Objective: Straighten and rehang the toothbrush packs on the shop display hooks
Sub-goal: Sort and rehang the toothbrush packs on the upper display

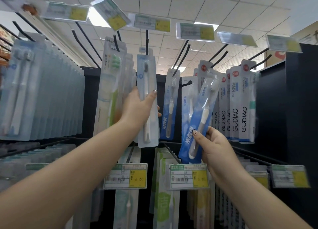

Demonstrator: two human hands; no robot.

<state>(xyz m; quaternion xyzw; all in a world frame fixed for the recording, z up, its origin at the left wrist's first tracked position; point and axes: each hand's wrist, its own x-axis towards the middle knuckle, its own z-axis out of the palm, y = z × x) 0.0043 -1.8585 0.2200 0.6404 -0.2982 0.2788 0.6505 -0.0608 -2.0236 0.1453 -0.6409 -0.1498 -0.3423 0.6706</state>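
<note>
Upper hook row, 9 to 3 o'clock: twin-brush packs (25, 91); tall pack (110, 84); pack (148, 99) held by left hand (137, 106); hanging pack (170, 104); tilted pack (197, 122) in right hand (215, 142); GUDIAO packs (240, 104). Price tags (125, 176) at 6 o'clock, below.

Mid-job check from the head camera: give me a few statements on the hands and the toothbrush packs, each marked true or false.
1. The right hand grips the bottom end of a tilted blue toothbrush pack. True.
2. The left hand hangs idle below the shelf. False: it is raised and holds a pale clear pack that hangs near a hook.
3. The white GUDIAO packs hang to the right of the tilted blue pack. True.
4. The blue pack in the right hand hangs straight on its hook. False: it leans, top to the right; whether it is on a hook cannot be told.
5. Price tags sit above the top hooks. True.
</note>
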